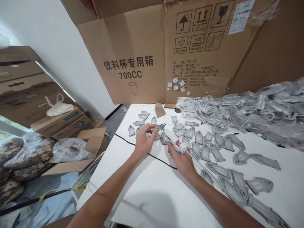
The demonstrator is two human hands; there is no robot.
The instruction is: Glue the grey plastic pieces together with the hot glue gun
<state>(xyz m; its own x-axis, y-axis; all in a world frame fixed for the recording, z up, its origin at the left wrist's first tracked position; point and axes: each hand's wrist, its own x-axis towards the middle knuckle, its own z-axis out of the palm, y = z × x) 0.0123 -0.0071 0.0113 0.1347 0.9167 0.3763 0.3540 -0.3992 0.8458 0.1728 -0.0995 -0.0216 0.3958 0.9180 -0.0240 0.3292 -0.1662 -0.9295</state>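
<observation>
Had the left grip (144,141) near the center of the frame, pinching a gray pointed piece (161,127) between thumb and fingertips, just above the counter (140,180). Had the right grip (182,160) wrapped around a white hot glue gun (174,140) just right of that, nozzle end close to the piece. Couldn't tell if actually touching, too small to make out.

Saw loads of loose gray pieces (199,137) lying flat around both hands, a few left of center and way more spreading down to the lower right, some overlapping. Also spotted a big heap of plastic-bagged parts (237,109) along the right side, plus a black cord (127,140) running across the white surface and passing by the left forearm.

Found a big cardboard box (140,38) marked "700CC" across the top of the frame, with little white stickers (175,87) on its front. Noticed stacked cartons (21,84) and a tied white bag (59,108) at the left, and camo-patterned bundles (33,160) below.
</observation>
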